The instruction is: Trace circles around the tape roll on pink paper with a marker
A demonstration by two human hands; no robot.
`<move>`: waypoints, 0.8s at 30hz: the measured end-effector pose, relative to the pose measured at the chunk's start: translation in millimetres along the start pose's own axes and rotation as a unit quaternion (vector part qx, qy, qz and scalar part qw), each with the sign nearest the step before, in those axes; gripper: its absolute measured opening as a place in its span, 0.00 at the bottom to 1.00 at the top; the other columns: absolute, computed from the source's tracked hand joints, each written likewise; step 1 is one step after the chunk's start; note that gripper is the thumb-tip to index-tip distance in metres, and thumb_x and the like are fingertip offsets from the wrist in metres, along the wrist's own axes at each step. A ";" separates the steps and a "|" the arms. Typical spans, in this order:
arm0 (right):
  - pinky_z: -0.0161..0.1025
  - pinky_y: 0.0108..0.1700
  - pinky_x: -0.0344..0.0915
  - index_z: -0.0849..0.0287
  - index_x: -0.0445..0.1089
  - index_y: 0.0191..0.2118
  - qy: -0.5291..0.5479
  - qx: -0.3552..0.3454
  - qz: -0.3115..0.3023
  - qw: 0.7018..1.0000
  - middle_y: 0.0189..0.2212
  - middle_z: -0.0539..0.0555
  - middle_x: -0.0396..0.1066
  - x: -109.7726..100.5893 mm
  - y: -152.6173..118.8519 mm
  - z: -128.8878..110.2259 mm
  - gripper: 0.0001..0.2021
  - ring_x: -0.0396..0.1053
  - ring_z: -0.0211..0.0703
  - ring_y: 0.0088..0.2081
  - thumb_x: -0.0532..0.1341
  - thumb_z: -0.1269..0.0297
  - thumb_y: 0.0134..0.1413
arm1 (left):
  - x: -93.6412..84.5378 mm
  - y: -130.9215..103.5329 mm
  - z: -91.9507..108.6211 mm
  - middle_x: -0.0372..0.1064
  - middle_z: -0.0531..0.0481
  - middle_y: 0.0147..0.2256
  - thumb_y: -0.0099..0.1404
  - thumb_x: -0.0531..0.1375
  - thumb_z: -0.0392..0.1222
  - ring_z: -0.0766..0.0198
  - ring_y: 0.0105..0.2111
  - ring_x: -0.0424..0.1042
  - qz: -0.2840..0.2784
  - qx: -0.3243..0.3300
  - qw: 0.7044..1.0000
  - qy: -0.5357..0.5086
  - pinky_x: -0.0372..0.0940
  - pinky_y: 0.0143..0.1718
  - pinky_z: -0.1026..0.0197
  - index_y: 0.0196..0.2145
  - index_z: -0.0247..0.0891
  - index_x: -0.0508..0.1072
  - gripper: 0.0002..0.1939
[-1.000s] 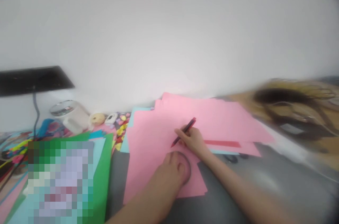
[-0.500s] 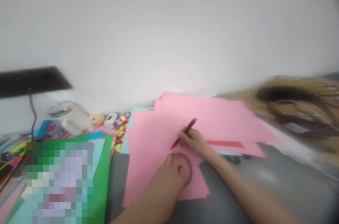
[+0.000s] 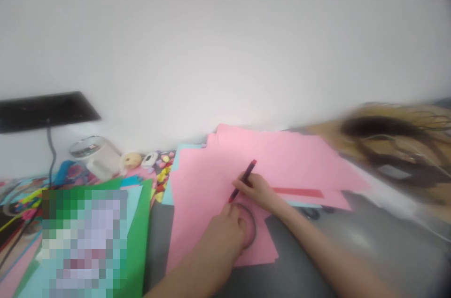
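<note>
In the head view, my left hand (image 3: 227, 232) holds down a round ring with a thin dark rim (image 3: 254, 228) on a sheet of pink paper (image 3: 197, 194). Its fingers hide the ring's left side, and pink shows inside the rim. My right hand (image 3: 259, 191) is closed around a dark pen with red ends (image 3: 248, 171). The pen slants down to the left, its tip at the ring's upper edge close to my left fingers. Whether the tip touches the paper I cannot tell.
More pink sheets (image 3: 296, 157) spread behind, with a red strip (image 3: 299, 192) below them. Green card (image 3: 136, 241) lies left beneath a blurred-out item. A white mug-like container (image 3: 102, 159), small colourful pieces (image 3: 163, 176) and a dark bag-like heap (image 3: 394, 161) stand along the wall.
My right hand has shifted slightly left and down, bringing the pen tip to the ring's upper edge. The pen stands a little steeper. My left hand stays on the ring.
</note>
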State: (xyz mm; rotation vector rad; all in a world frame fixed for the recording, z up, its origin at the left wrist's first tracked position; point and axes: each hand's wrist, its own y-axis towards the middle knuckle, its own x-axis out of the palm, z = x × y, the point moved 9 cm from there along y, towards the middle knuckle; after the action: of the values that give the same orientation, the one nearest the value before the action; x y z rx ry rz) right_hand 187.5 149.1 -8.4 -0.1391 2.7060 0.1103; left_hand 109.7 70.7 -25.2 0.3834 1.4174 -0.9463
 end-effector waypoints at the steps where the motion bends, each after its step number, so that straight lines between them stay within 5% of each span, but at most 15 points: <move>1: 0.33 0.24 0.55 0.59 0.60 0.21 -0.004 0.002 -0.002 1.000 0.18 0.46 0.59 -0.9 -0.2 -0.7 0.15 0.59 0.36 0.22 0.56 0.55 0.51 | -1.8 0.2 0.8 0.57 0.33 0.53 0.55 0.59 0.37 0.46 0.50 0.58 -0.004 -0.003 1.000 0.002 0.66 0.36 0.54 0.48 0.32 0.66 0.22; 12: 0.35 0.23 0.62 0.58 0.61 0.17 -0.027 0.074 0.034 0.996 0.14 0.52 0.69 -32.7 -31.8 9.1 0.20 0.69 0.42 0.19 0.55 0.50 0.52 | -16.4 2.7 0.8 0.63 0.36 0.47 0.50 0.64 0.38 0.51 0.45 0.62 -0.024 -0.034 0.999 0.014 0.65 0.35 0.58 0.46 0.31 0.66 0.25; 19: 0.36 0.23 0.65 0.57 0.61 0.24 0.072 0.082 0.092 0.990 0.15 0.49 0.69 -44.0 -73.5 9.7 0.16 0.69 0.43 0.19 0.59 0.49 0.48 | -33.7 -2.5 8.7 0.64 0.39 0.49 0.49 0.66 0.36 0.52 0.46 0.63 -0.040 -0.045 0.998 0.025 0.65 0.38 0.58 0.52 0.32 0.62 0.32; 24: 0.35 0.25 0.65 0.58 0.67 0.27 0.053 0.079 0.138 0.986 0.14 0.47 0.66 -53.7 -104.3 1.7 0.15 0.68 0.40 0.19 0.57 0.50 0.51 | -47.4 -10.3 17.2 0.66 0.41 0.47 0.51 0.63 0.30 0.53 0.45 0.64 -0.046 -0.037 0.998 0.021 0.64 0.37 0.59 0.47 0.36 0.67 0.24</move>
State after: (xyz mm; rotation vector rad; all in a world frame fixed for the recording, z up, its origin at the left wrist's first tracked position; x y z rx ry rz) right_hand 248.8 50.2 6.7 0.2869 2.8120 -0.0311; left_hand 119.0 67.4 25.3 0.2866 1.5141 -0.9621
